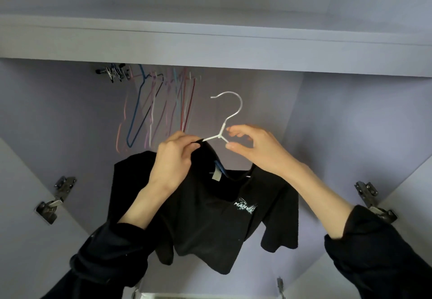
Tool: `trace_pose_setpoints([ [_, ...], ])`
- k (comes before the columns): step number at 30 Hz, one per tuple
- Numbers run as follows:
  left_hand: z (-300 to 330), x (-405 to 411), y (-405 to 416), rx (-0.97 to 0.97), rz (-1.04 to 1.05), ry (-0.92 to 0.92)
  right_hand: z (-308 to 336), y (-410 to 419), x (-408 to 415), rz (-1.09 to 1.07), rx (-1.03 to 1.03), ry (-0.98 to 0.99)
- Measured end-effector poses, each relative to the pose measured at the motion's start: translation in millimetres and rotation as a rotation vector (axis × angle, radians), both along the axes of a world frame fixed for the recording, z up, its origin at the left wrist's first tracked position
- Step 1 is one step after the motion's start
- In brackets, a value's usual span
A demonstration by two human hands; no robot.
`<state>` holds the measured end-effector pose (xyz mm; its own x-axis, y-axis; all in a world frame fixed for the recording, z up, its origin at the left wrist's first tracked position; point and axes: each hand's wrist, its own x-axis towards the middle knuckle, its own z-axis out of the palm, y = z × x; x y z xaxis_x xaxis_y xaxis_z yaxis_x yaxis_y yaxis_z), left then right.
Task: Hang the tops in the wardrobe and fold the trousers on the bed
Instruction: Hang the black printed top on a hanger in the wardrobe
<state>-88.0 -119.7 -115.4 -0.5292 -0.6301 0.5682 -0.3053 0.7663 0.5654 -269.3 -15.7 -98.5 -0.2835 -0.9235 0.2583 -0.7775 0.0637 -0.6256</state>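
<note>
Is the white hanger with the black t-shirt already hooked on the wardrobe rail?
No, the white hanger hangs free below the rail, held with the black t-shirt by both hands.

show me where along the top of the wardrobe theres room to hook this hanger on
The stretch right of the coloured hangers, running toward the right wardrobe wall, looks bare; the rail itself is hidden there behind the shelf edge. The upper left is crowded: the hangers bunch together beside a clump of clips. The white hanger carrying the black top already sits under the free side.

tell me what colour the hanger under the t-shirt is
White. The hanger shows best in the head view, its hook rising above the black t-shirt.
</note>
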Motion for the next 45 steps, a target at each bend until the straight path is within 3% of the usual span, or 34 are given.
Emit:
trace_pose_setpoints([
  [3, 1.3, -3.8, 4.5, 0.004, -0.057, 0.000, 8.2, -14.0, 22.6, 0.040, -0.074, -0.142],
  [11, -7.1, 22.7, -12.7, 0.049, -0.002, 0.025, 6.7, -4.8, 4.9, -0.036, -0.021, -0.177],
  [17, -24.7, 28.8, -27.7, 0.150, -0.067, -0.305, 9.5, 1.6, -5.8, -0.063, -0.044, -0.163],
  [24, -35.1, 29.6, -26.7, 0.158, -0.084, -0.253, 3.1, 15.1, -23.7, -0.123, -0.023, -0.150],
  [30, -29.8, 40.9, -37.7, 0.081, 0.066, -0.162, 7.9, 28.4, -46.8, -0.217, -0.026, -0.119],
  [38, -15.5, 4.8, -9.3, -0.010, -0.212, -0.330, 2.9, 20.4, -23.8, -0.143, -0.037, -0.198],
  [45, -21.3, -30.2, 8.7, 0.086, -0.142, -0.160, 1.9, 33.6, -27.2, -0.131, -0.041, -0.303],
])
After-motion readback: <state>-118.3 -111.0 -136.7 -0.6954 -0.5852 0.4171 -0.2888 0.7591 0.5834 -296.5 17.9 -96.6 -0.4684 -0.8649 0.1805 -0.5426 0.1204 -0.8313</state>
